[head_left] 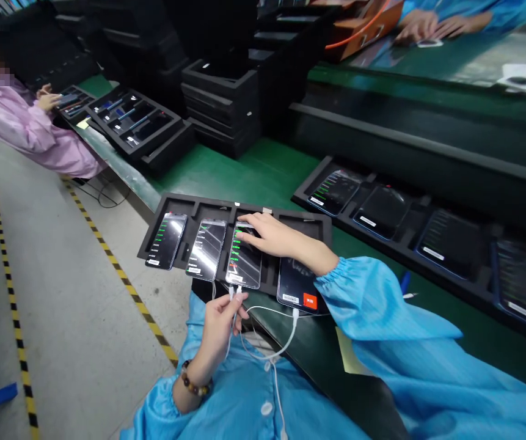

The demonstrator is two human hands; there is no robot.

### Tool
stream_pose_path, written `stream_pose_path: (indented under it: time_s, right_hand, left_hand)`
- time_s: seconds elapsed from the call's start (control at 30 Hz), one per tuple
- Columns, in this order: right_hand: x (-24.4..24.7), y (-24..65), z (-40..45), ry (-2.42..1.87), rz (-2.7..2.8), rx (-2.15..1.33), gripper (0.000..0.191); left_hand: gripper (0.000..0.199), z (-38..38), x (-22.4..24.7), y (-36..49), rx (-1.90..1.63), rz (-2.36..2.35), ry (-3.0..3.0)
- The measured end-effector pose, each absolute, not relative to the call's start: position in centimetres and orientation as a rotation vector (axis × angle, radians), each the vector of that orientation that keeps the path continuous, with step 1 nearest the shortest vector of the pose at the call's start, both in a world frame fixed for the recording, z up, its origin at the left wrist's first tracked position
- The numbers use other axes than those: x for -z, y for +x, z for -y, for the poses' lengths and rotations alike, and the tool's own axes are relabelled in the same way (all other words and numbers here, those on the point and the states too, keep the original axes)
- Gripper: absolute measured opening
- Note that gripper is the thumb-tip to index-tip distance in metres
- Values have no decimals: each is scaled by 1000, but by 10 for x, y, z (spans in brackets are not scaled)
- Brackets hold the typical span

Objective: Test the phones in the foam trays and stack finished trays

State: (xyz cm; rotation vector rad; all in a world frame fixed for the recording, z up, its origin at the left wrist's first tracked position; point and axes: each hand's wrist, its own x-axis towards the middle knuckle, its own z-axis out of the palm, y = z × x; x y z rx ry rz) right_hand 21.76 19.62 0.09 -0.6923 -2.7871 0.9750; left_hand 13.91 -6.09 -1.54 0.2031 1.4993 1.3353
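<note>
My left hand (222, 318), with a beaded bracelet at the wrist, pinches a white cable plug (238, 289) at the lower edge of a phone (244, 260). A second white plug (231, 291) sits just beside it. Across the top of that phone lies my right hand (269, 234), fingers stretched out on the screen, which shows rows of green text. All this rests on a black foam tray (208, 206). Two more lit phones lie to the left, one silvery (206, 250) and one darker (167, 241). Under my right forearm, a phone with an orange label (295, 284) has a white cable (295, 318) attached.
Another foam tray of phones (384, 211) stretches along the right. Stacked black trays (221, 107) stand behind, with more phone trays (132, 119) at the left back. A person in pink (38, 131) sits at the far left; a co-worker's hands (432, 27) are across the bench.
</note>
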Motion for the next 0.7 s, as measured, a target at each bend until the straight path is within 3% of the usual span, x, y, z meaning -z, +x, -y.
stream_pose_path:
  time_s: [0.5,0.7]
  right_hand:
    - [-12,221,-205,-681,2793,-1086,61]
    - [-6,221,-204,-642,2814,-1064,87]
  left_hand:
    - [72,54,14,152,-1441,-1497,146]
    - [74,48,8,149,-1409,-1509,168]
